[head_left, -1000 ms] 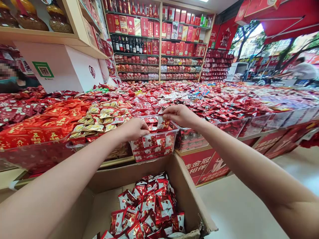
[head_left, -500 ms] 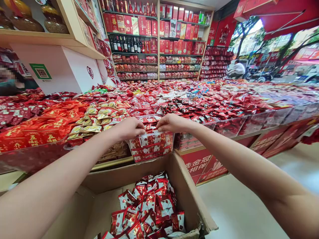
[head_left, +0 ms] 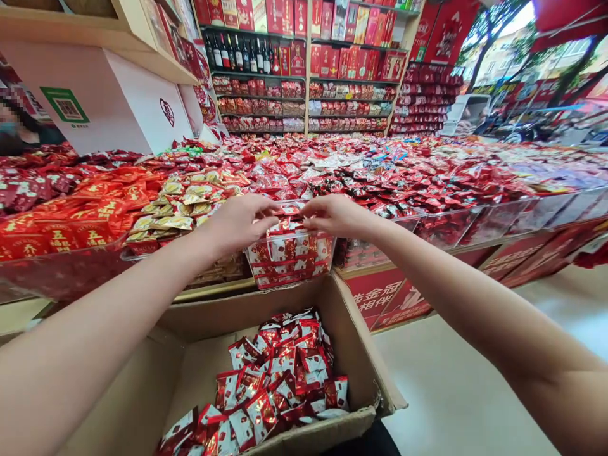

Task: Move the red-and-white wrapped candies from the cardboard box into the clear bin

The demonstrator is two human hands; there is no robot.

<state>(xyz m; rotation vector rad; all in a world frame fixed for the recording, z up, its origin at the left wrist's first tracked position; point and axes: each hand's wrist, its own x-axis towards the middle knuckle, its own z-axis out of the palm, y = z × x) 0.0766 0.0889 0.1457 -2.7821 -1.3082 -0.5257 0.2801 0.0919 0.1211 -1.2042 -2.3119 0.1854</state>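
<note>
We hold both hands over the clear bin (head_left: 293, 279) at the front of the bench (head_left: 399, 297). Our left hand (head_left: 240, 218) is above its left side, thumb and fingers apart with a modest gap between them. Our right hand (head_left: 335, 215) is above its right side, thumb and fingers slightly parted. We see no packet gripped in either hand, and we cannot tell whether the fingertips touch what lies below.

Red-and-white packets (head_left: 279, 247) fill the bin, showing in rows through its front wall. Just below the bin, in front of the bench, we have an open carton (head_left: 351, 348) with similar loose packets heaped mostly toward its right side and near end; part of its bottom shows bare at left.

Beside the bin, to the left, are gold packets (head_left: 183, 199), then orange-red pouches (head_left: 95, 218). Behind the bench we see shelves (head_left: 308, 63) with bottles (head_left: 237, 54) and red boxes (head_left: 351, 61).
</note>
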